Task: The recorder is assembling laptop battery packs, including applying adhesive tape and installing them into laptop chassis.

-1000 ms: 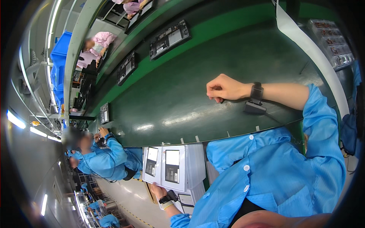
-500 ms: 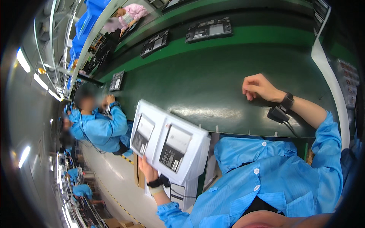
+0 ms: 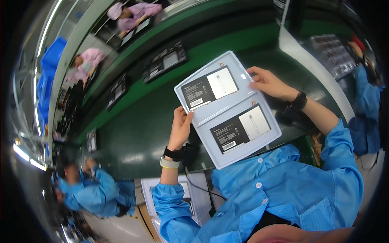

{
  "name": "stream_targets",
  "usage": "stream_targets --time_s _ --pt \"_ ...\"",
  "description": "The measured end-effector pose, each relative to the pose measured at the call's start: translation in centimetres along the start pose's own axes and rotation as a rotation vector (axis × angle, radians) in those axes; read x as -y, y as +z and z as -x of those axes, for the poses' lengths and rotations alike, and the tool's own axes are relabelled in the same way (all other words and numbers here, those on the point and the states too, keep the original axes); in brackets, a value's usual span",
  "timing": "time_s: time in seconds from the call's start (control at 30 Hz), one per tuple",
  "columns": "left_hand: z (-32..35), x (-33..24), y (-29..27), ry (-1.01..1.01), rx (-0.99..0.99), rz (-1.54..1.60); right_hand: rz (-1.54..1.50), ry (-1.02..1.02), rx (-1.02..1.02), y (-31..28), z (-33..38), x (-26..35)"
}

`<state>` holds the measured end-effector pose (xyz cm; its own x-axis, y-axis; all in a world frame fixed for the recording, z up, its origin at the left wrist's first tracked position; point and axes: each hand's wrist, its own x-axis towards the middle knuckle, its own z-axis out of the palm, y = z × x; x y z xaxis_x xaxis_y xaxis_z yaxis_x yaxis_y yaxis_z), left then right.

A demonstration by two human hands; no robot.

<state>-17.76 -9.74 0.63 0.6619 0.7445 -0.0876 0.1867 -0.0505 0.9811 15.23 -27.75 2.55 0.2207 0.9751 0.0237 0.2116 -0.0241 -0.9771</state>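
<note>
A pale white plastic tray (image 3: pixel 231 106) with two compartments is tilted in front of me, over the bench edge. One flat black-and-white battery pack (image 3: pixel 210 88) lies in its far compartment, and a second battery pack (image 3: pixel 240 128) lies in the near one. Each pack shows a small connector lead at its upper edge. My left hand (image 3: pixel 180 126) is closed on the tray's left rim, thumb on top. At the far right corner, my right hand (image 3: pixel 272 84) pinches the rim between thumb and fingers. Both wrists wear black bands.
More white trays (image 3: pixel 148 198) are stacked at lower left, beside my left forearm. Open device housings (image 3: pixel 166 61) lie along the green bench (image 3: pixel 133 141). A white curved divider (image 3: pixel 310 60) stands at right, with a parts tray (image 3: pixel 332 54) beyond. A co-worker in blue (image 3: pixel 97 190) sits at left.
The tray has moved from the lower left to in front of me, over the bench. My right hand has left the bench top and taken hold of the tray's rim. The view has turned.
</note>
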Motion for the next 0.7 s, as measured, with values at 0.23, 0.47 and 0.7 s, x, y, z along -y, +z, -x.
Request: stream_targets --time_s 0.23,0.47,0.7 --pt "-10.0 -5.9 5.9 0.567 0.093 -0.733 0.787 -0.206 -0.304 -3.9 1.8 -1.4" --pt "-13.4 -6.3 11.6 0.606 0.266 -0.997 0.774 -0.138 -0.263 -3.9 -0.4 1.0" --pt "-13.8 -7.1 11.9 0.533 0.252 -0.858 0.213 -0.221 -0.483 -2.7 -0.9 -2.0"
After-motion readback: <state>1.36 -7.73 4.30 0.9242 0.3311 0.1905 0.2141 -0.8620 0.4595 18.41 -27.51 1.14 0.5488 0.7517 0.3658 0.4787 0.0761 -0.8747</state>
